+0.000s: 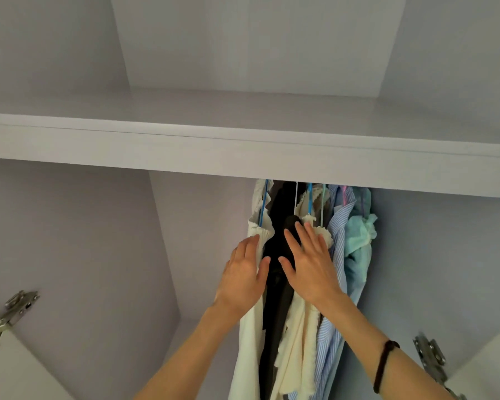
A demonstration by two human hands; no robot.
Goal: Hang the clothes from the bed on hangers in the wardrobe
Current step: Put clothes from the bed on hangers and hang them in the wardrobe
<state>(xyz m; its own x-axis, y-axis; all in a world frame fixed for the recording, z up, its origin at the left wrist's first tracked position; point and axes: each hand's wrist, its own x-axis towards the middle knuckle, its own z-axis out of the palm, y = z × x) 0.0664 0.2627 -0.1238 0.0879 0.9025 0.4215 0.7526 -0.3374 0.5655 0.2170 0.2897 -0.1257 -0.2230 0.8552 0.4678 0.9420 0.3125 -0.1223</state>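
Both forearms reach up from the bottom edge, the right one wearing a dark band [384, 362] at the wrist. On that side, the right hand [309, 267] lies flat with straight, spread fingers against a cream ruffled garment [300, 321], holding nothing. Just beside it, the left hand [244, 277] is likewise flat, fingers pressed on a white garment [247, 350], with its thumb towards the gap. Between the two hands hangs a black garment [276, 249], and the hands seem to be parting its neighbours or settling it in place.

Further right hang a blue striped shirt [334, 284] and a bunched pale green piece [358, 235], all crowded together on thin hangers [262, 206] under the wardrobe shelf [243, 145]; the rail itself is hidden behind the shelf edge.

Several garments are already hung, so the task looks well advanced. The bed is out of view, so whether any clothes are left there cannot be told.

Fabrics hang limp and creased, pressed tightly against one another; the left part of the compartment holds no clothes.
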